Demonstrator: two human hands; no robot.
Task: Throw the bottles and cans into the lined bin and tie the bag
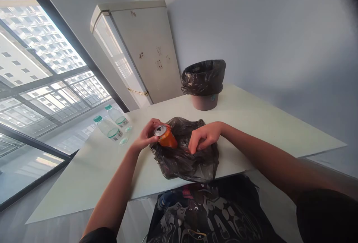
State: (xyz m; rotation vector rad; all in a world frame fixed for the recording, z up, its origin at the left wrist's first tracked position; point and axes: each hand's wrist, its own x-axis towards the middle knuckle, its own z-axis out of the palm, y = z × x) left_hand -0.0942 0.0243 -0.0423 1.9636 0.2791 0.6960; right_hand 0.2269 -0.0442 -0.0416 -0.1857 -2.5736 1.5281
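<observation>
My left hand is closed around an orange drink can, its silver top with a dark opening facing up and tilted toward me. The can is over the left part of a crumpled black plastic bag lying on the table. My right hand is over the right side of the bag, fingers curled down and closed on its thin plastic. The fingertips are partly hidden among the folds, and the bag's inside cannot be made out.
Two clear plastic bottles with green caps, a nearer bottle and a farther bottle, stand at the left of the pale table. A brown bin with a black liner stands at the back. A white fridge is behind the table.
</observation>
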